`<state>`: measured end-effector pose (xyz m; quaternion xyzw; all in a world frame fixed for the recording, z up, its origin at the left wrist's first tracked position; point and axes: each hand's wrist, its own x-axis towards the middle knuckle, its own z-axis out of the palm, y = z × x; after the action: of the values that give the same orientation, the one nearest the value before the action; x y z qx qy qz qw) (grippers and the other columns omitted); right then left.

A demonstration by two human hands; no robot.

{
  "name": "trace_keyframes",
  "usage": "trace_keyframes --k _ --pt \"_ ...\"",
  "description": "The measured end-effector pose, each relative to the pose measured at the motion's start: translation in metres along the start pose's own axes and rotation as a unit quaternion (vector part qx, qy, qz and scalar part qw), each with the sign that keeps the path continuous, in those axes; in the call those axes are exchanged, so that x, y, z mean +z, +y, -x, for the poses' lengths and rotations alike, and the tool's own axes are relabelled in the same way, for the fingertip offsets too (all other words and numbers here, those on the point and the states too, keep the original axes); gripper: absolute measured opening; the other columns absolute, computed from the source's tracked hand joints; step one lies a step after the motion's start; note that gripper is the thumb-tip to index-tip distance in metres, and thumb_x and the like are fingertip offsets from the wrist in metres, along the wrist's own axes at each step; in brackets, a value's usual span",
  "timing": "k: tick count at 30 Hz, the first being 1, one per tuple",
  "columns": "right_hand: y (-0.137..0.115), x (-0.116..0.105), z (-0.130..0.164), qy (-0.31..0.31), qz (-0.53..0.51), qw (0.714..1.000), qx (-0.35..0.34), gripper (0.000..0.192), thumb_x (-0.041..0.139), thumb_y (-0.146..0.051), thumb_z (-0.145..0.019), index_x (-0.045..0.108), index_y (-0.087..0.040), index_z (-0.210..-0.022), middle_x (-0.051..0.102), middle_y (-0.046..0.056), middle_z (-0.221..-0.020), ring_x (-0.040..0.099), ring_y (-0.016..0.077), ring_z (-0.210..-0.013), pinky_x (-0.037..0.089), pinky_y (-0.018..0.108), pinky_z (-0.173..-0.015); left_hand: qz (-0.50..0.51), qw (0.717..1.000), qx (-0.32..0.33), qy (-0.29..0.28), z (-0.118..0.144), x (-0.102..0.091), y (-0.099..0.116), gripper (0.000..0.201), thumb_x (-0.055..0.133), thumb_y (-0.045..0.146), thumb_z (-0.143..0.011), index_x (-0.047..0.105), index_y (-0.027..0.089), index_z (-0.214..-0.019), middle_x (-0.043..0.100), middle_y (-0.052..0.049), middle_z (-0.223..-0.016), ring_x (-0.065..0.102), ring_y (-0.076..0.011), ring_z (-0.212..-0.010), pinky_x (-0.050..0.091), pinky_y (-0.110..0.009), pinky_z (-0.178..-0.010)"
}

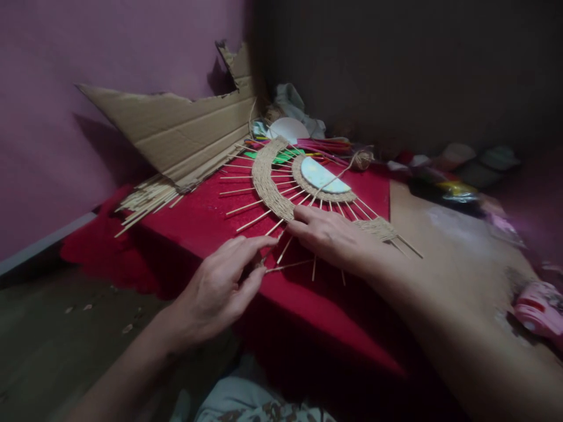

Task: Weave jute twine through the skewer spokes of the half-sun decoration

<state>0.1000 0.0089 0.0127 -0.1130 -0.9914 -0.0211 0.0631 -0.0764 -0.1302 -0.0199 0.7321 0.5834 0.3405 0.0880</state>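
Observation:
A half-round weaving of twine on thin wooden sticks [246, 190] lies on the red cloth. Its outer woven band [263, 176] curves around an inner band edging a pale blue half disc [323, 176]. My left hand [224, 281] is at the near-left edge, thumb and forefinger closed on a strand of twine [290, 265] by the stick ends. Across the front of the woven band lies my right hand [329, 234], fingertips pressed at the band's edge and a stick. The hand hides part of the band, and what its fingertips grip is not clear.
Cut cardboard [189, 129] leans on the wall, with a bundle of loose sticks [147, 199] below it. A twine ball [362, 159] sits behind the weaving. A pink object [539, 308] lies right, on a brown board [440, 217].

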Motion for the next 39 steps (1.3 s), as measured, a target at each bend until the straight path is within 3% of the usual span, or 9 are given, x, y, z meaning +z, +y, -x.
trace_keyframes --k 8,12,15,21,30,39 --pt "-0.003 -0.003 0.002 -0.004 -0.049 0.999 0.014 0.022 0.038 -0.015 -0.093 0.059 -0.015 -0.086 0.053 0.008 -0.094 0.045 0.0148 -0.075 0.034 0.028 -0.062 -0.113 0.988 0.039 0.094 -0.016 0.004 -0.003 0.031 0.047 0.014 -0.087 0.055 0.015 -0.117 0.063 -0.006 -0.093 0.059 -0.0180 -0.088 0.047 -0.031 -0.083" --pt "-0.008 -0.014 0.007 -0.017 -0.046 0.999 0.002 0.021 0.042 -0.010 -0.088 0.062 -0.016 -0.087 0.054 0.009 -0.098 0.047 0.0162 -0.079 0.034 0.029 -0.064 -0.079 0.994 0.000 0.076 -0.035 0.005 -0.010 0.030 0.050 0.016 -0.085 0.058 0.015 -0.114 0.064 -0.004 -0.087 0.060 -0.0166 -0.081 0.048 -0.028 -0.076" --pt "-0.011 -0.020 0.010 -0.043 -0.046 0.998 0.024 0.019 0.048 -0.006 -0.080 0.064 -0.016 -0.083 0.054 0.007 -0.091 0.045 0.0144 -0.071 0.031 0.029 -0.058 -0.039 0.997 -0.028 0.059 -0.044 0.008 -0.013 0.028 0.051 0.019 -0.083 0.061 0.016 -0.110 0.066 -0.002 -0.081 0.061 -0.0151 -0.076 0.047 -0.026 -0.071" --pt "-0.009 -0.024 0.012 -0.079 -0.064 0.994 0.039 0.016 0.054 -0.004 -0.068 0.061 -0.017 -0.061 0.051 0.006 -0.080 0.039 0.0129 -0.064 0.029 0.030 -0.056 -0.023 0.993 -0.079 0.090 -0.046 0.011 -0.008 0.023 0.051 0.023 -0.083 0.064 0.016 -0.101 0.069 -0.003 -0.082 0.061 -0.0146 -0.072 0.046 -0.025 -0.067" --pt "0.004 -0.030 0.043 -0.079 -0.095 0.990 0.073 0.020 0.051 -0.001 -0.061 0.048 -0.018 -0.050 0.049 0.004 -0.071 0.040 0.0136 -0.065 0.032 0.031 -0.056 0.003 1.000 -0.018 0.013 -0.050 0.021 0.002 0.016 0.047 0.018 -0.085 0.063 0.017 -0.087 0.068 -0.002 -0.082 0.061 -0.0137 -0.073 0.045 -0.025 -0.066" --pt "0.011 -0.030 0.054 -0.081 -0.168 0.977 0.106 0.017 0.047 -0.002 -0.062 0.047 -0.018 -0.057 0.054 0.003 -0.076 0.047 0.0139 -0.072 0.037 0.028 -0.063 0.013 0.999 -0.032 0.022 -0.046 0.026 0.005 0.016 0.045 0.017 -0.085 0.061 0.019 -0.086 0.066 0.000 -0.077 0.060 -0.0133 -0.071 0.044 -0.024 -0.066"
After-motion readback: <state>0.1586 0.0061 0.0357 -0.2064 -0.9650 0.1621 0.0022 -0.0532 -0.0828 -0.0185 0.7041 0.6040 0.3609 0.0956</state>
